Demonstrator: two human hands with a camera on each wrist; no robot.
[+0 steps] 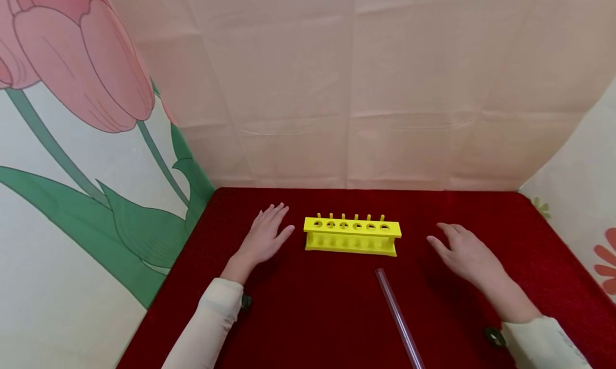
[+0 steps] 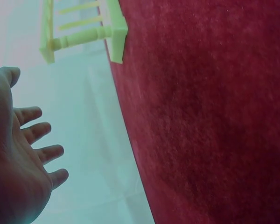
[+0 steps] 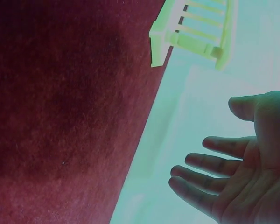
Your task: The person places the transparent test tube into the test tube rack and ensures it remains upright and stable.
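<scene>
A yellow test tube rack (image 1: 350, 243) with a row of round holes and several short pegs along its back stands on the red cloth. To its left is my left hand (image 1: 263, 239), fingers spread and holding nothing. My right hand (image 1: 469, 255) is off to the rack's right, its fingers loosely bent and free of any object. A clear plastic tube (image 1: 398, 315) lies in front of the rack, running off the bottom of the head view. Both wrist views show an empty palm, with an end of the rack (image 2: 115, 35) (image 3: 159, 42) above it.
Red velvety cloth (image 1: 308, 315) covers the table. Behind it hangs a creased pinkish sheet (image 1: 346, 91). A tulip-printed curtain (image 1: 72, 144) closes the left side, and a white sheet with flowers (image 1: 587, 198) the right.
</scene>
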